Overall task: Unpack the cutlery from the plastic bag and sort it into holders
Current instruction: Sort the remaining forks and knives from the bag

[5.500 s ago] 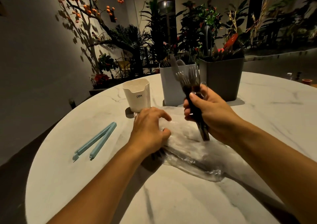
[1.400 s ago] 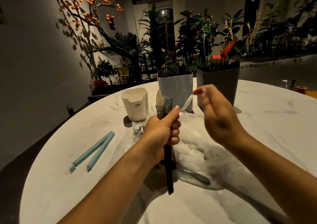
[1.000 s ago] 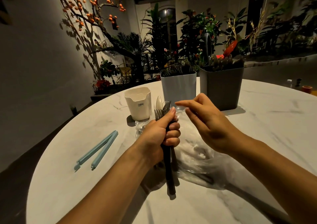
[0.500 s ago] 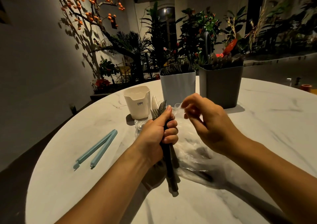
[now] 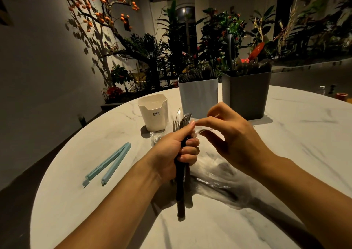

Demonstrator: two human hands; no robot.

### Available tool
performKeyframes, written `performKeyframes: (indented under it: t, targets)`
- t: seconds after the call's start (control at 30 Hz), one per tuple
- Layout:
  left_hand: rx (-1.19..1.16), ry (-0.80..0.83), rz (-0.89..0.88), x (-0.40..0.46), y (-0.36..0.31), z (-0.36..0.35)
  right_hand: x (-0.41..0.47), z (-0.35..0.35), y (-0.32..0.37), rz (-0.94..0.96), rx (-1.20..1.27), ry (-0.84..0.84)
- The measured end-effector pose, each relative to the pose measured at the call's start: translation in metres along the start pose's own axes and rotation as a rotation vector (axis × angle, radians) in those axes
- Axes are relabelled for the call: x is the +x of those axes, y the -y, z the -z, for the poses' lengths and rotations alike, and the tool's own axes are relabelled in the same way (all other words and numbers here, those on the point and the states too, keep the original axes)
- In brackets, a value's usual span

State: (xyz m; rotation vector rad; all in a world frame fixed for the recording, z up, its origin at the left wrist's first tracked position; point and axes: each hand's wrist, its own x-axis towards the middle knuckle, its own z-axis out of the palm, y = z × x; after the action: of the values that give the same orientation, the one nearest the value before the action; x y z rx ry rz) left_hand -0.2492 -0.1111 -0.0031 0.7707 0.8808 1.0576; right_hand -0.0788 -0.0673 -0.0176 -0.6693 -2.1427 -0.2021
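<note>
- Head view: the left hand (image 5: 176,149) is fisted round a bundle of dark-handled forks (image 5: 181,184), held upright with the tines up and the handle ends close over the marble table (image 5: 285,153); that grip likely gathers them so they can go into a holder in one move.
- The right hand (image 5: 234,136) has its fingers curled, thumb and forefinger meeting at the top of the bundle beside the left thumb. It seems to pinch a clear plastic piece there, a spoon or a fork, but I cannot tell which.
- The plastic bag (image 5: 224,178) lies crumpled on the table under and behind both hands, with at least one dark piece still showing inside, so unpacking looks unfinished.
- Three holders stand beyond the hands: a cream holder (image 5: 154,113) to the left, a white holder (image 5: 198,98) in the middle with dark handles already in it, and a grey holder (image 5: 246,96) to the right, also filled.
- A pale blue bag clip (image 5: 108,164) lies open, well apart to the left.
- Room: the table edge curves near on the left; bare marble lies between hands and holders, so the path forward looks open.
</note>
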Motion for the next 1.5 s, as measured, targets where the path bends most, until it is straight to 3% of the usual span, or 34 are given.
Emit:
performKeyframes:
  t: [0.17, 0.27, 0.37, 0.5, 0.6, 0.73, 0.9, 1.17, 1.37, 1.5]
  targets:
    - [0.074, -0.004, -0.009, -0.002, 0.001, 0.000, 0.002, -0.003, -0.001, 0.019, -0.012, -0.013]
    - [0.083, 0.024, -0.023, -0.003, 0.001, -0.001, 0.002, -0.004, 0.000, -0.062, 0.101, 0.001]
    - [0.080, 0.071, -0.040, -0.005, 0.002, -0.003, 0.003, -0.001, 0.006, -0.319, 0.356, -0.040]
    - [0.197, 0.122, -0.077, -0.007, 0.002, -0.005, 0.014, 0.003, 0.010, -0.790, 0.721, 0.028]
    - [0.210, 0.152, -0.047, -0.010, 0.001, -0.006, 0.019, 0.005, 0.017, -0.946, 0.912, 0.082]
    - [0.217, 0.165, -0.046, -0.012, 0.002, -0.006, 0.020, 0.006, 0.024, -0.929, 1.035, 0.112]
    - [0.250, 0.174, -0.054, -0.011, 0.003, -0.007, 0.019, 0.007, 0.021, -0.973, 0.958, 0.076]
    - [0.197, -0.007, -0.082, -0.001, 0.004, -0.006, 0.023, 0.020, 0.010, -1.033, 0.827, -0.251]
    - [0.104, -0.051, -0.134, 0.000, 0.004, -0.006, 0.017, 0.017, 0.016, -0.952, 0.978, 0.069]
    - [0.107, -0.059, -0.149, 0.001, 0.005, -0.007, 0.016, 0.014, 0.020, -0.958, 1.022, 0.145]
